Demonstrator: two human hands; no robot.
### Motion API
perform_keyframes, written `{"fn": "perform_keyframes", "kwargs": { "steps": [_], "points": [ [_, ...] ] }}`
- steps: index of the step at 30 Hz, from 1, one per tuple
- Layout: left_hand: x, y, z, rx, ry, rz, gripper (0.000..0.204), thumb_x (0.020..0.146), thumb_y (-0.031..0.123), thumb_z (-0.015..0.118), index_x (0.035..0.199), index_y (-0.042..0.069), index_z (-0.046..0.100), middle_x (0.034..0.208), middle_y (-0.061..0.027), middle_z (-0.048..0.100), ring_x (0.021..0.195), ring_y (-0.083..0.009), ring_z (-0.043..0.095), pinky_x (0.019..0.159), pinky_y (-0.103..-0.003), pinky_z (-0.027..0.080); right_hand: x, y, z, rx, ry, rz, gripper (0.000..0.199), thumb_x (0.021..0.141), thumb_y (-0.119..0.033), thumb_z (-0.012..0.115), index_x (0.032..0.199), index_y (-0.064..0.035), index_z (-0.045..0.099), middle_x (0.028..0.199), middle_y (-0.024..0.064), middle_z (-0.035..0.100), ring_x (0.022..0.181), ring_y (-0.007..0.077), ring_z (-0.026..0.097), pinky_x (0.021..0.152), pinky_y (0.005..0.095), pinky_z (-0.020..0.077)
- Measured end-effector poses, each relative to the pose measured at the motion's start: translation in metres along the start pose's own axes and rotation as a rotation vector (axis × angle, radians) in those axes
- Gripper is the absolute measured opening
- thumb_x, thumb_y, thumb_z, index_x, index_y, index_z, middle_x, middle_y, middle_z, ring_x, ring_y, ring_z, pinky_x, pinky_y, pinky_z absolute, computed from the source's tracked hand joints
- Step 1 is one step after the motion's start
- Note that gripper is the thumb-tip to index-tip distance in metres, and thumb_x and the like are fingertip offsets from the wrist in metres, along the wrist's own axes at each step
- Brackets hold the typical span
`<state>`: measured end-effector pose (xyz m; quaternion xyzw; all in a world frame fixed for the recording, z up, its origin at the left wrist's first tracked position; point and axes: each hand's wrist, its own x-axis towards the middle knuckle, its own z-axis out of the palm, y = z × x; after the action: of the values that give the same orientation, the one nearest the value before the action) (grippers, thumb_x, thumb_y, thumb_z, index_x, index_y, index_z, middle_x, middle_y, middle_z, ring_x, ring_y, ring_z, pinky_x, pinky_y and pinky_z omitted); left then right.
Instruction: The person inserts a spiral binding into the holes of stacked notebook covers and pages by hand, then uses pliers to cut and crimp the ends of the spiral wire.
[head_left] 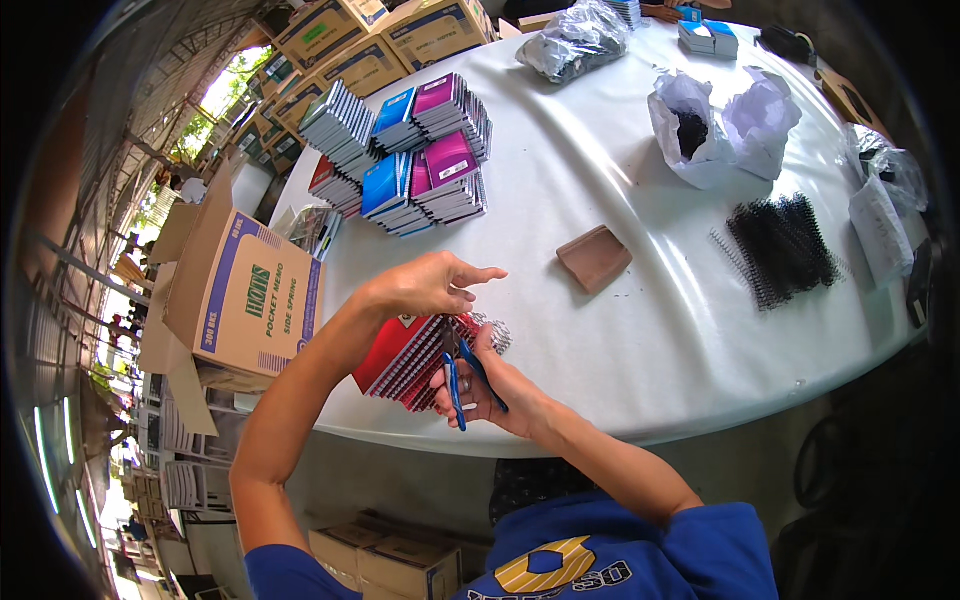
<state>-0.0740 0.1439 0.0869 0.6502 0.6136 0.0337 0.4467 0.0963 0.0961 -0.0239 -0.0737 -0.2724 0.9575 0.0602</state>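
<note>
While the left hand (425, 285) rests on top of a stack of red-covered, wire-bound pocket notebooks (408, 358) at the near edge of the white round worktop (640, 330), its fingers (478, 273) are spread wide and flat, pressing the stack down without closing round it. Just beside it, the right hand (490, 385) has its fingers wrapped round the blue handles of a small pair of pliers (458, 375), whose tip meets the silver wire coil (492, 332) along the edge of the red stack.

Further out on the worktop, well apart from the hands, lies a brown flat pad (594, 257). Behind the pad, stacks of blue, magenta and red notebooks (410, 155) lean together in rows. To the right of the pad lies a heap of black wire spirals (785, 248), and beyond it stand two opened white plastic bags (720, 125), one showing dark contents. A clear bag of dark pieces (578, 38) sits at the far edge. Left of the worktop, an open brown cardboard carton (240, 290) stands close to the red stack.
</note>
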Motion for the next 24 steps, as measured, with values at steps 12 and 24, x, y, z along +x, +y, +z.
{"fn": "perform_keyframes", "kwargs": {
  "steps": [12,24],
  "points": [
    [0.011,-0.02,0.003,0.13,0.059,0.124,0.063,0.079,0.001,0.063,0.139,0.017,0.054,0.072,-0.009,0.059,0.08,-0.0138,0.065,0.078,-0.032,0.053,-0.002,0.009,0.008,0.037,0.104,0.021,0.078,0.09,-0.077,0.016,0.082,-0.0082,0.052,0.062,0.0,0.04,0.056,0.0124,0.034,0.052,0.0282,0.0329],
    [0.011,0.011,0.005,0.244,0.001,-0.013,0.065,0.079,-0.003,0.063,0.14,0.012,0.05,0.105,-0.0166,0.059,0.094,-0.0226,0.062,0.087,-0.035,0.052,0.017,0.026,-0.04,0.483,-0.489,0.065,0.082,0.089,-0.078,0.018,0.091,-0.0064,0.059,0.076,0.004,0.06,0.067,0.0173,0.061,0.067,0.0339,0.0553]
  ]
}}
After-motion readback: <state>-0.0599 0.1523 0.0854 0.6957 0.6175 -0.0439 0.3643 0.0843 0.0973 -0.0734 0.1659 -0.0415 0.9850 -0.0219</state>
